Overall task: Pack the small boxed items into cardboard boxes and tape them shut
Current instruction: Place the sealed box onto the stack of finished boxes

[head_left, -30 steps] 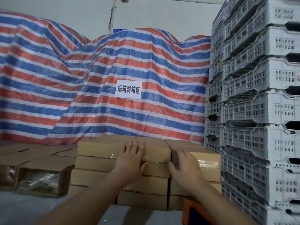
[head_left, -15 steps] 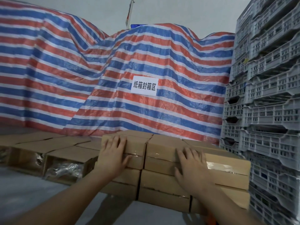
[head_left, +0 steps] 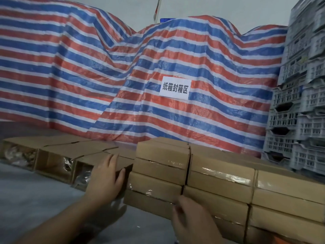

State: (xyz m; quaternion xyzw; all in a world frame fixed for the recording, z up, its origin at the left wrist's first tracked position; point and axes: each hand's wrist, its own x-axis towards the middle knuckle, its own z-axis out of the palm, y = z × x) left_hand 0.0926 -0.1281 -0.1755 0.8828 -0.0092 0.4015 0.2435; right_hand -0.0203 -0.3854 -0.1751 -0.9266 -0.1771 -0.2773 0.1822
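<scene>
Head view: both hands (head_left: 105,180) (head_left: 191,219) flat — touching stacked boxes (head_left: 218,175).

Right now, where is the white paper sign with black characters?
In the head view the white paper sign hangs on the striped tarp, right of centre, above the stacked cardboard boxes and left of the grey plastic crates.

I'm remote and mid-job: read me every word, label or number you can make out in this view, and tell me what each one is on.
"纸箱封箱区": black characters on a white paper sign stuck to the striped tarp.
Taped cardboard boxes: a faint mark on one front face, too blurred to read.
Blue object behind the top of the tarp: any text is too small to read.
Grey plastic crates: no text visible.
</scene>
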